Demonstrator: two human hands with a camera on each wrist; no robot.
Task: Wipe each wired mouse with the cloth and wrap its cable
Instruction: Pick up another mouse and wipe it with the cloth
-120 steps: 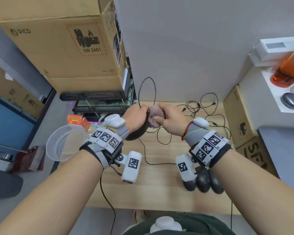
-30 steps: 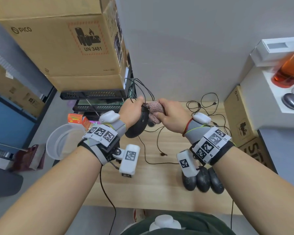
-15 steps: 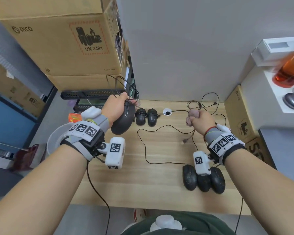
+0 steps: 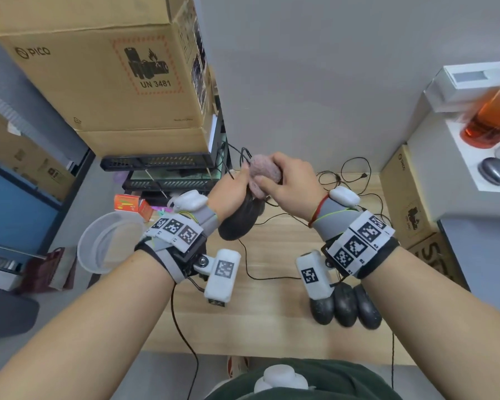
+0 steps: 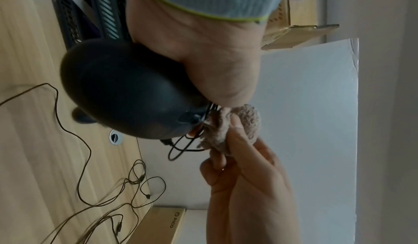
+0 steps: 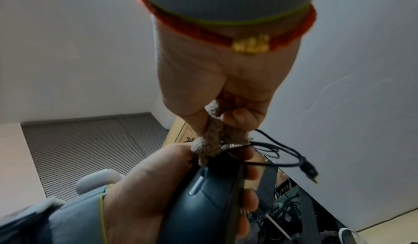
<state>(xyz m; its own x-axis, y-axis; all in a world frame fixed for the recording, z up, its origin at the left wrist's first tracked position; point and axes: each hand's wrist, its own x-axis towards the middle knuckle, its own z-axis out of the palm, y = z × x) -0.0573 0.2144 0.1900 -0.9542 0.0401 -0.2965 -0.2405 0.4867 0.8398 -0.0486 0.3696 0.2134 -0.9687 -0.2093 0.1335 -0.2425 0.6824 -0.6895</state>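
— So, where is the mouse [image 4: 240,216] from where you stand?

— Up off the wooden table [image 4: 272,313], in the left hand [image 4: 228,194]; the fingers curl round its dark body, and loops of its cable [image 6: 280,151] bunch at the front end, with the plug dangling out toward three o'clock in the right wrist view.

— And the right hand [image 4: 289,183]?

— Pressed right against the left one, the two hands together over the far half of the table. It clutches the pinkish cloth [image 4: 264,171], thumb and fingers pinching it against the mouse's nose, where the cable loops gather.

— Anything else on the table?

— Three dark mice [image 4: 345,306] lie side by side, touching, at about five o'clock near the front edge. A tangle of thin loose cables [image 4: 355,171] sits at one o'clock by the wall. A PICO cardboard box [image 4: 98,70] stands off at eleven o'clock.
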